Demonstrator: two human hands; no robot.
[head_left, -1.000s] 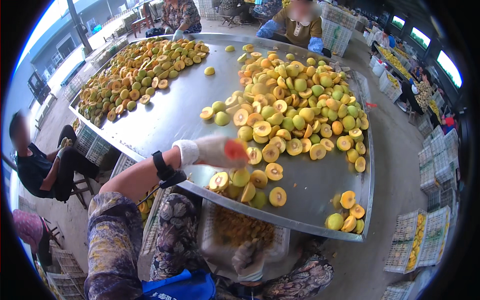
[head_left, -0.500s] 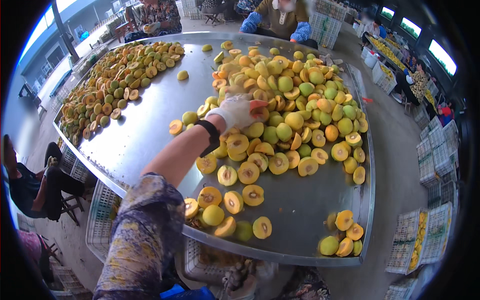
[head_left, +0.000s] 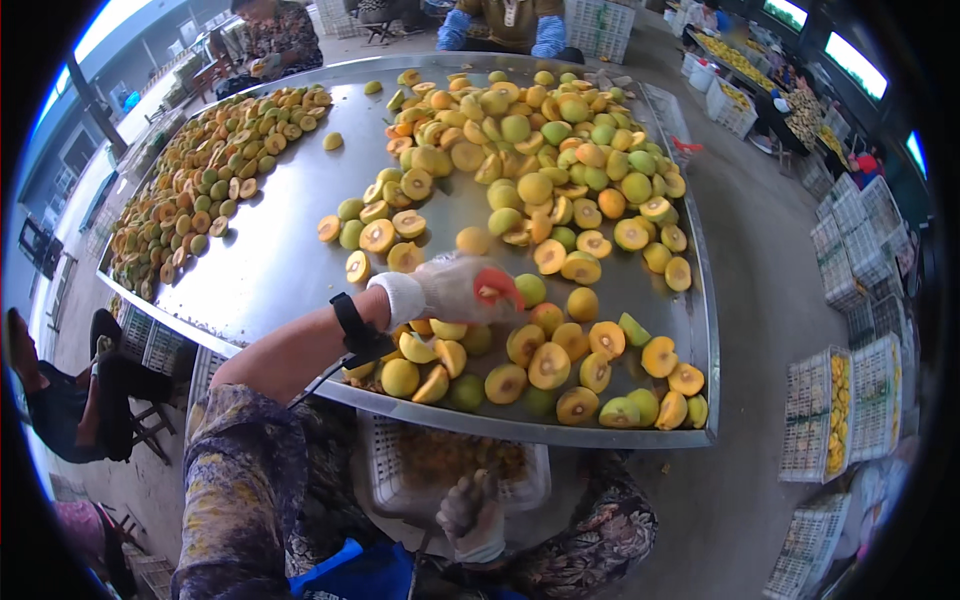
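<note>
My left hand (head_left: 465,288), in a pale knit glove with a red thumb covering, is over the near part of a metal table (head_left: 270,270). It looks cupped sideways against halved yellow stone fruit, peaches by the look. Its fingers are partly smeared, and I see no fruit gripped. Cut halves (head_left: 548,366) with brown pits lie between this hand and the near rim. Beyond it spreads a large fruit heap (head_left: 540,140). My right hand (head_left: 472,515), in a grey-palmed white glove, is low beside a white crate (head_left: 385,470). Its fingers are curled; anything inside them is hidden.
A second heap of browner halves (head_left: 200,190) covers the table's far left. A person in blue sleeves (head_left: 510,28) sits across, another at the far left (head_left: 275,45). On the left sits someone in dark clothes (head_left: 75,390). Stacked crates (head_left: 865,400) stand on the right floor.
My left hand has come back from the heap toward the near edge, and fruit now lies gathered along that rim. The view has shifted, showing more of the crate and my right hand.
</note>
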